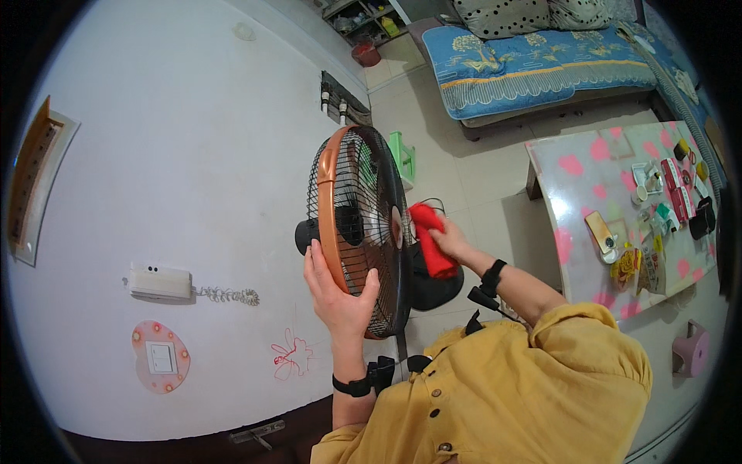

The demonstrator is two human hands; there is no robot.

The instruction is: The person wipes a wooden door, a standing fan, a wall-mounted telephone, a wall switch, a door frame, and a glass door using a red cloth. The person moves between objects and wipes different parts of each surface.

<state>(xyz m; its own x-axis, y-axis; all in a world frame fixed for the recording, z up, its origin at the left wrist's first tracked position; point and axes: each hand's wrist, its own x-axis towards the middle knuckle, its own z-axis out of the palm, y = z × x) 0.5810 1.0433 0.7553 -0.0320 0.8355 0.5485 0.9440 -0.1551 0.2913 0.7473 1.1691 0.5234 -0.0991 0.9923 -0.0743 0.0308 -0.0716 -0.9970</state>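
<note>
A floor fan with a black wire guard (379, 174) and a copper-coloured rim band (327, 214) stands upright before me, seen nearly edge-on. My left hand (342, 298) grips the lower rim, fingers on the motor side and thumb over the wire guard. In my right hand (451, 239) is a bunched red cloth (433, 243), held close to the front centre of the guard. The fan's round black base (437, 284) shows partly below the cloth. Whether the cloth touches the guard, I cannot tell.
To the left is a white wall with an intercom handset (159, 282) and a light switch (161, 356). Behind the fan stands a green plastic stool (402, 156). A low table (571, 197) on the right holds a phone (601, 232) and several small items. A blue-covered sofa (533, 69) stands beyond.
</note>
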